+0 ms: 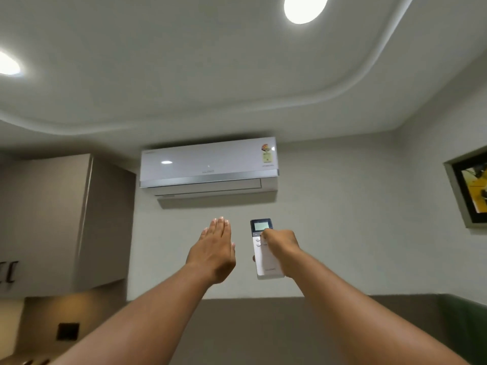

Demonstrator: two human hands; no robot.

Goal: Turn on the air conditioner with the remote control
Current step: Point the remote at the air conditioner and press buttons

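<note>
A pale grey-green room is seen from below, with a stepped white ceiling carrying two round glowing ceiling lights point(305, 7). High on the far wall, just under the ceiling step, hangs the white rectangular split air conditioner point(208, 165) with a silver trim strip along its lower front and a coloured energy label at its upper right corner; its louvre flap at the bottom looks closed. To its left a beige matte wall cabinet point(66, 219) juts out from the wall, and at the wall's right edge hangs a framed picture with yellow and black tones point(471, 191).

Both bare arms reach up toward the unit. The right hand point(282, 248) is wrapped around a slim white plastic remote control with a dark-framed grey display point(263, 248), held upright below the air conditioner's right end, the display end pointing up at the unit. The thumb rests on the buttons just under the display. The left hand point(213, 248) is flat and empty, fingers together and extended, just beside the remote and not touching it.
</note>
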